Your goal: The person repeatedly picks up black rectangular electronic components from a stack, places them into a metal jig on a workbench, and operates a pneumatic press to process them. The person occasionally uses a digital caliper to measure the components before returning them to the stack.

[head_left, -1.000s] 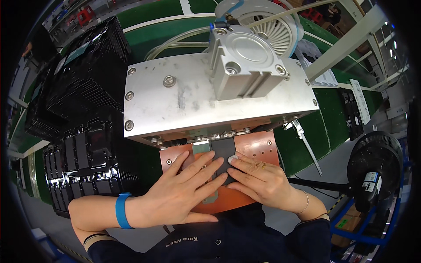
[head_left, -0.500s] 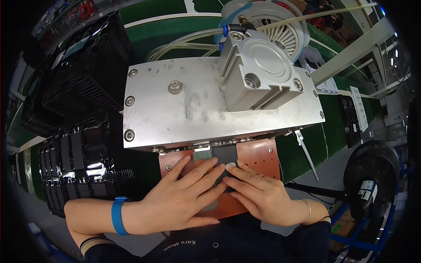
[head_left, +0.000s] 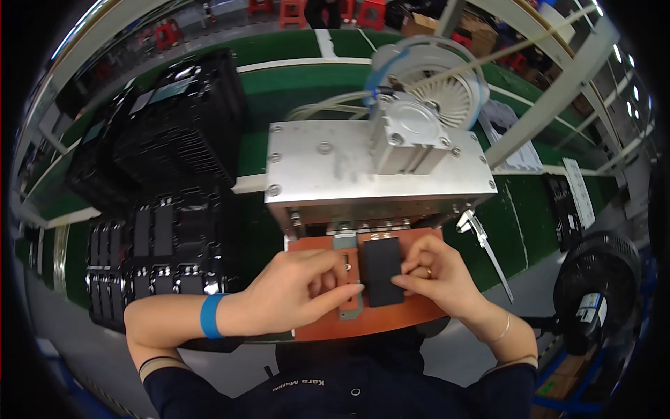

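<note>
A flat black rectangular piece (head_left: 383,274) lies on the copper-coloured plate (head_left: 391,322) in front of a silver press block (head_left: 328,178). Small bright bits show at its far edge. My right hand (head_left: 447,278), ring on one finger, has thumb and fingertips closed at the piece's right edge. On the other side, my left hand (head_left: 289,288) has its fingers curled, with the thumb stretched close to the piece's left edge; whether they pinch anything is hidden. Beside that thumb a grey-green metal strip (head_left: 349,314) runs along the plate.
Black trays with rectangular pockets (head_left: 160,234) lie at left, with tall black stacks (head_left: 178,126) behind. An air cylinder (head_left: 412,129) tops the press. Silver calipers (head_left: 485,248) rest on the green table at right. A white fan (head_left: 447,84) stands behind; a black round device (head_left: 597,272) sits far right.
My hands, previously flat and close together over the dark piece, have drawn apart to its two sides, fingers now curled. The view has shifted, so the press looks farther off.
</note>
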Motion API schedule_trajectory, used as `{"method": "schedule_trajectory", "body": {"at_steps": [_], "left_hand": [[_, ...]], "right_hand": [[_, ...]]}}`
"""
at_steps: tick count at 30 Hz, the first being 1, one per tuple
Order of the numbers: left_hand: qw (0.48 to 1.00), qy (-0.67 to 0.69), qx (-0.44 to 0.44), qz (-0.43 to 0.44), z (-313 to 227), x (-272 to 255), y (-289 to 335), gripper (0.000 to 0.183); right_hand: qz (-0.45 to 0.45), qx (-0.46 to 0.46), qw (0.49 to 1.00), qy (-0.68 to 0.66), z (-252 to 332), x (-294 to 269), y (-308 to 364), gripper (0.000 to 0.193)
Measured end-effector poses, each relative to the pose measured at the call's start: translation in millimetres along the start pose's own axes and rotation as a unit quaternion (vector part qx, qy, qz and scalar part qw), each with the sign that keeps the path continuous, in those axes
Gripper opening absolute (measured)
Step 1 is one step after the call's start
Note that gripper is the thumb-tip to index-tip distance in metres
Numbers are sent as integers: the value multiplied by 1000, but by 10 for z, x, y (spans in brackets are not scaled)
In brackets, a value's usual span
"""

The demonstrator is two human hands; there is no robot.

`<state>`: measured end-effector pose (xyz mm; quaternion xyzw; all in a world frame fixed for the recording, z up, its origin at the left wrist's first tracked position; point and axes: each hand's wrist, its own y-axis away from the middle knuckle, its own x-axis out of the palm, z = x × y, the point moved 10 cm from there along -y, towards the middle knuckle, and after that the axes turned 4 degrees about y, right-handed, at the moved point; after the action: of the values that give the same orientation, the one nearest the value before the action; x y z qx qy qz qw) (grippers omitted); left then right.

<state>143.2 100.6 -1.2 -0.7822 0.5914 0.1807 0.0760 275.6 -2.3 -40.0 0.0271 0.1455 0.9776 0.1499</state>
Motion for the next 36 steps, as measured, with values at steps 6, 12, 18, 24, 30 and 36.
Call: {"method": "schedule_trajectory", "body": {"at_steps": [6, 12, 18, 24, 30, 36], "left_hand": [[957, 280, -47, 51, 118, 270, 150, 25], [959, 98, -47, -262, 583, -1114, 964, 21], [926, -65, -119, -353, 1037, -1906, 1328, 38], [842, -318, -102, -423, 786, -2152, 1440, 35], [805, -387, -211, -396, 1078, -2306, 1459, 59], [838, -314, -265, -360, 1263, -2377, 1463, 58]], "right_hand": [[36, -73, 996, -25, 101, 394, 241, 28], [62, -117, 991, -7, 212, 432, 306, 26], [137, -94, 982, 94, 254, 704, 295, 13], [190, -391, 811, 391, 944, 1623, 241, 11], [177, -625, 606, 460, 864, 2864, -110, 10], [223, -647, 483, 547, 607, 3705, -257, 12]]}}
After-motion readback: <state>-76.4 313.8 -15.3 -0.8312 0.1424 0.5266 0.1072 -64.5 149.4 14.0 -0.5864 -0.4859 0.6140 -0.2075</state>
